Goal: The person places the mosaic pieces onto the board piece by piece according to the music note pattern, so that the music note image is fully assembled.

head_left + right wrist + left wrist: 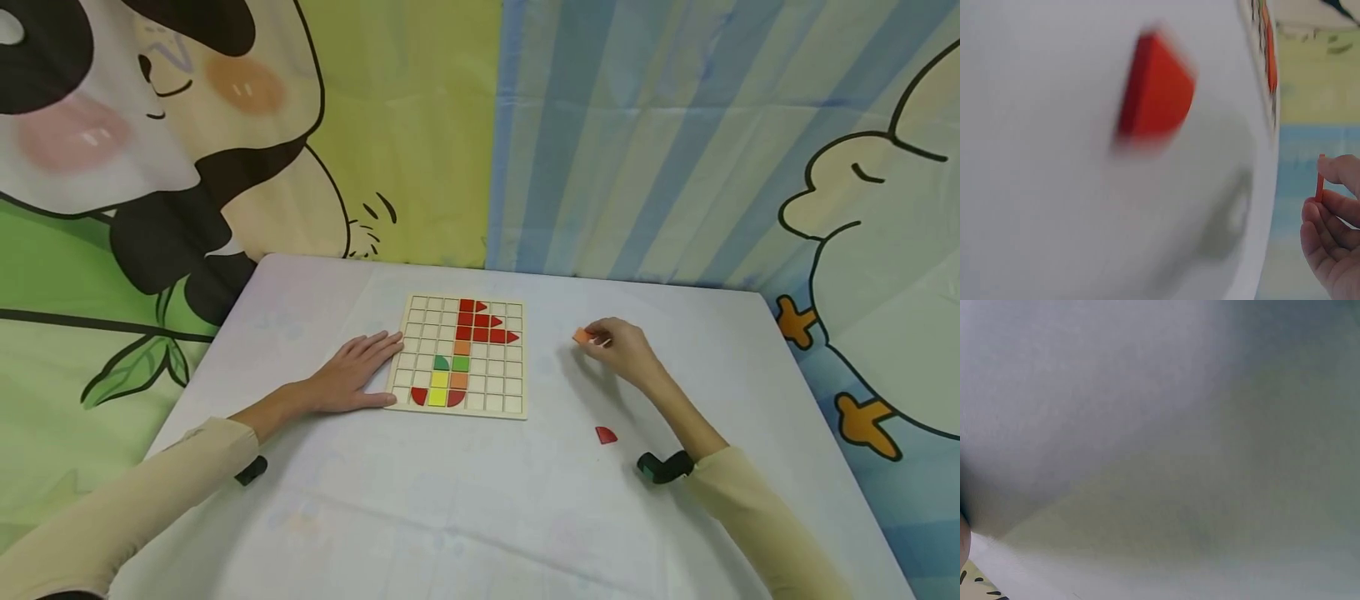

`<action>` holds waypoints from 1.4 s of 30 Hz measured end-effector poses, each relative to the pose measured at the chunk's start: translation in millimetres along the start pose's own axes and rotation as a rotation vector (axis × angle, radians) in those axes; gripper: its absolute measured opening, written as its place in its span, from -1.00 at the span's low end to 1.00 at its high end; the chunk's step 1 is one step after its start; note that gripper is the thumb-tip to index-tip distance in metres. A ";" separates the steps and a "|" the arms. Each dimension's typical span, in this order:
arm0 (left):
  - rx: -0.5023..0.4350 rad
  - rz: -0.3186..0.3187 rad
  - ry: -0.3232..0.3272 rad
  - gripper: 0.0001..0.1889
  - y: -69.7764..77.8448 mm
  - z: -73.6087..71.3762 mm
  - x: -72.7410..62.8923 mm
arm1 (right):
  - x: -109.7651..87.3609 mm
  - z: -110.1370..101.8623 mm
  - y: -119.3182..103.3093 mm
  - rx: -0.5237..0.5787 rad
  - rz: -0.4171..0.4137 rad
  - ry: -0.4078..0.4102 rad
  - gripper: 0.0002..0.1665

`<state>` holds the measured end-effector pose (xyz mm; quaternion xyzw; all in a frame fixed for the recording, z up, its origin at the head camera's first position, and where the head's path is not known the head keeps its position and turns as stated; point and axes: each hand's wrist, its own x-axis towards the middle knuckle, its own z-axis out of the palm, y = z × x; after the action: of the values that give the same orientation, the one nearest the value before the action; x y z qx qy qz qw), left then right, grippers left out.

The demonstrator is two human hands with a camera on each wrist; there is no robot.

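On the white table lies a square wooden grid board [491, 379], with red, orange, green and yellow tiles set in some of its cells. My left hand [352, 375] rests flat at the board's left edge, fingers and thumb spread and touching the rim. To the right of the board, my right hand [621, 350] pinches a small orange tile [581, 336] between thumb and fingers, held above the table. In the right wrist view this orange tile [1319, 186] shows edge-on. A red quarter-round tile [606, 435] lies on the table below the right hand.
A dark wrist device [664, 467] sits under the right forearm, and another [251, 470] under the left. Behind the table [450, 508] hangs a curtain [420, 125] printed with cartoon animals. The left wrist view shows mostly blurred tabletop and shadow.
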<state>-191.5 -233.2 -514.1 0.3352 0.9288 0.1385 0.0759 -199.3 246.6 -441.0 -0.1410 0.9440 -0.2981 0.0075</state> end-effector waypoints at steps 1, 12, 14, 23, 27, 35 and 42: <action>-0.002 0.003 0.004 0.00 0.6 -0.5 -0.2 | 3.9 6.5 -11.1 0.015 -0.027 -0.020 -0.65; 0.001 0.010 0.015 -0.02 2.4 -1.5 0.3 | 30.2 88.4 -144.6 -0.037 -0.382 -0.312 -0.68; 0.000 0.017 0.022 -0.02 2.0 -0.4 0.6 | 35.2 102.0 -157.5 -0.066 -0.398 -0.348 -0.66; -0.026 0.022 0.027 -0.03 0.2 2.1 1.2 | 48.2 132.7 -176.8 -0.188 -0.358 -0.361 -0.67; -0.035 0.029 0.047 -0.03 0.3 1.9 0.3 | 50.4 136.3 -179.7 -0.211 -0.360 -0.358 -0.69; -0.029 0.030 0.049 -0.03 -0.2 1.0 1.2 | 50.9 137.4 -182.6 -0.228 -0.339 -0.364 -0.72; -0.032 0.036 0.059 -0.04 0.2 0.4 0.1 | 51.1 138.1 -183.3 -0.253 -0.352 -0.366 -0.73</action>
<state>-191.4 -232.9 -514.5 0.3465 0.9221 0.1643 0.0514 -186.9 12.0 -447.4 -0.3538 0.9177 -0.1444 0.1083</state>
